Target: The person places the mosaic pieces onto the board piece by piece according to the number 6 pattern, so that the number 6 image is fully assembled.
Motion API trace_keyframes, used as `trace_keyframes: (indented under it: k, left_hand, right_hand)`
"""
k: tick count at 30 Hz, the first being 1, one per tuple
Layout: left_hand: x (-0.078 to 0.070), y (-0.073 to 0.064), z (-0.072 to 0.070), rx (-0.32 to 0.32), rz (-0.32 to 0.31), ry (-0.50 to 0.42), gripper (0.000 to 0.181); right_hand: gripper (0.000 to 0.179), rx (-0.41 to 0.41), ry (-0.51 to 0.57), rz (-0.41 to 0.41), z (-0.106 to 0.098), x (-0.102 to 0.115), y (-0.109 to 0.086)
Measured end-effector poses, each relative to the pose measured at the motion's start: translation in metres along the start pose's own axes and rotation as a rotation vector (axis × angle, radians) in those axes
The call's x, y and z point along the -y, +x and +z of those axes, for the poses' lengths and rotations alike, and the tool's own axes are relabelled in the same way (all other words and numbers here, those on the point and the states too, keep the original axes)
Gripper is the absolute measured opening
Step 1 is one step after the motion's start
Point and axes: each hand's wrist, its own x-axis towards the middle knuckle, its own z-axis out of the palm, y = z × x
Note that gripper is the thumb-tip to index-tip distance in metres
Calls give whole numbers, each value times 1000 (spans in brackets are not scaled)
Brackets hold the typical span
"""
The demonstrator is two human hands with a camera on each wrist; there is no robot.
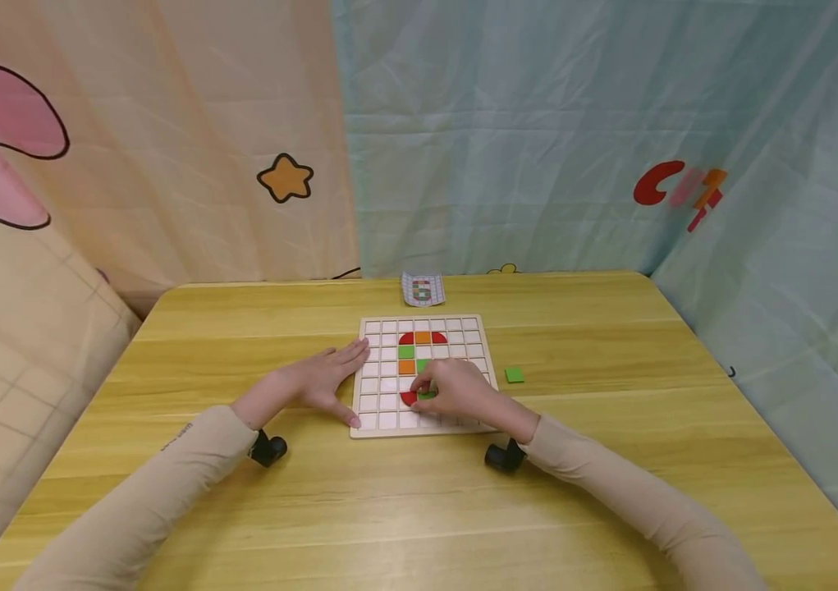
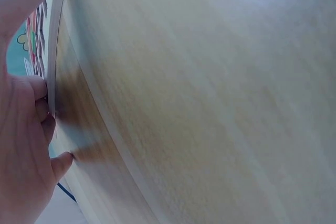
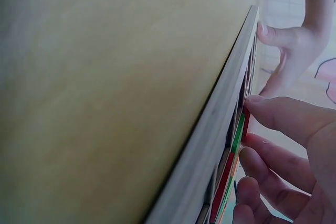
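Note:
A white grid board (image 1: 387, 420) with a wooden rim lies on the table. My left hand (image 1: 322, 380) rests at its left edge, fingers spread and thumb at the near left corner. Over the lower middle, my right hand (image 1: 463, 389) pinches a red quarter-round tile (image 1: 407, 399) between thumb and fingertips, low at the grid. Beside it is a green tile (image 1: 427, 396), partly covered by the fingers. Higher up sit an orange tile (image 1: 406, 367), a green tile (image 1: 406, 352) and a top row of red and orange tiles (image 1: 423, 337). The right hand hides several cells.
A loose green square tile (image 1: 514, 375) lies on the table right of the board. Behind the board is a small pattern card (image 1: 423, 290) with a coloured picture on a grid. Printed curtains (image 1: 463, 164) hang behind the wooden table (image 1: 404, 509).

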Motion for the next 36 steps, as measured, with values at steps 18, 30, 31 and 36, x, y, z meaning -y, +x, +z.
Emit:
trace_keyframes:
  k: [18, 30, 31, 36]
  left_hand:
    - [1, 1, -1, 3, -8, 1, 120]
    - [1, 0, -1, -4, -1, -4, 120]
    - [1, 1, -1, -1, -3, -1, 120]
    - [1, 1, 0, 3, 1, 7, 121]
  right_hand:
    - [23, -7, -6, -9, 0, -2, 2]
    - [21, -4, -10, -3, 0, -3, 2]
    - [21, -3, -11, -4, 0, -3, 2]
    - [21, 3, 1, -5, -3, -4, 0]
